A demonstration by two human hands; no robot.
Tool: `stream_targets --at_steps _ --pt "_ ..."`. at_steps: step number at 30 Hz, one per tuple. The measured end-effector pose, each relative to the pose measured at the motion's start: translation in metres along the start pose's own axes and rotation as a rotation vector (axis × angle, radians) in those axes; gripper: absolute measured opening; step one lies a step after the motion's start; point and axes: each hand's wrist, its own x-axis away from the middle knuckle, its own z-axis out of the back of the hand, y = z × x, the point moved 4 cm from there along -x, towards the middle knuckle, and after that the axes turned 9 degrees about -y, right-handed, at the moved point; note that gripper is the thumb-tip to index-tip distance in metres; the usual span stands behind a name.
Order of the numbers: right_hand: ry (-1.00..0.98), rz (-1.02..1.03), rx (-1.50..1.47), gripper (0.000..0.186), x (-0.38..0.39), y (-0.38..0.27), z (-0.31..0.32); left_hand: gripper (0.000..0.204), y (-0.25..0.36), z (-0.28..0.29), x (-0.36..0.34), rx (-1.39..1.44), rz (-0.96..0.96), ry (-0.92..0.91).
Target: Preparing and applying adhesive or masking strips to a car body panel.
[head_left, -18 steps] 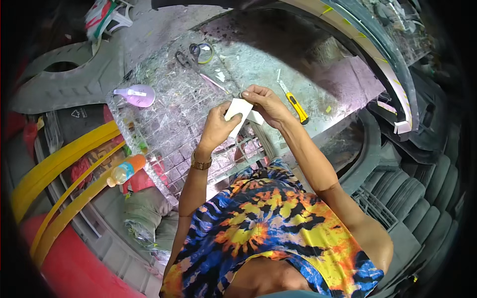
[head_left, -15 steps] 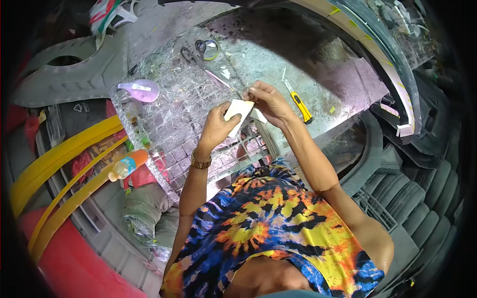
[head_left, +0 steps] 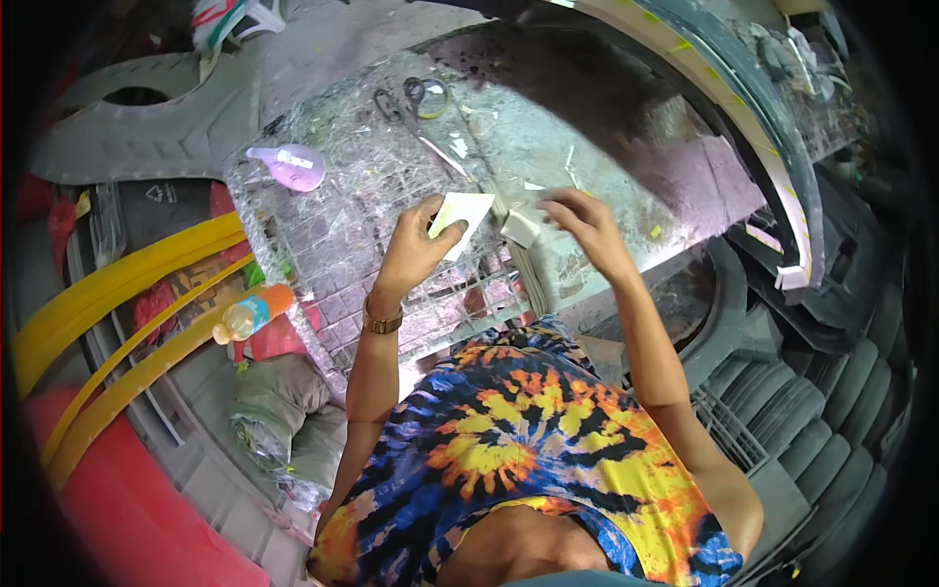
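My left hand (head_left: 409,256) pinches a white, flat card-like piece (head_left: 464,215) above the worktable. My right hand (head_left: 588,227) is apart from it, fingers loosely curved and separated, holding nothing that I can see. It is over the utility knife, whose blade (head_left: 568,158) shows beyond the fingers; its yellow handle is mostly hidden. A small white block (head_left: 520,228) lies between my hands. Black scissors (head_left: 388,108) lie farther back, beside a tape roll (head_left: 439,97).
The worktable (head_left: 313,245) holds a lilac squeeze bottle (head_left: 298,168). An orange drink bottle (head_left: 254,311) lies at left on yellow curved panels (head_left: 117,284). A long curved dark trim piece (head_left: 782,186) arches along the right. Grey panels (head_left: 802,430) are stacked below it.
My right hand has let go of the card and moved right, over the knife. My left hand has shifted slightly left with the card. The white block is now more exposed.
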Motion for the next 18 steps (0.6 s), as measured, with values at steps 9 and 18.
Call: stream_targets --at_steps 9,18 --pt "-0.168 0.158 -0.379 0.014 -0.048 -0.051 -0.047 0.023 0.021 -0.009 -0.003 0.049 -0.026 -0.048" --pt "0.039 0.213 -0.469 0.010 0.013 -0.009 0.011 0.024 -0.003 -0.002 0.005 0.244 0.016 -0.091"
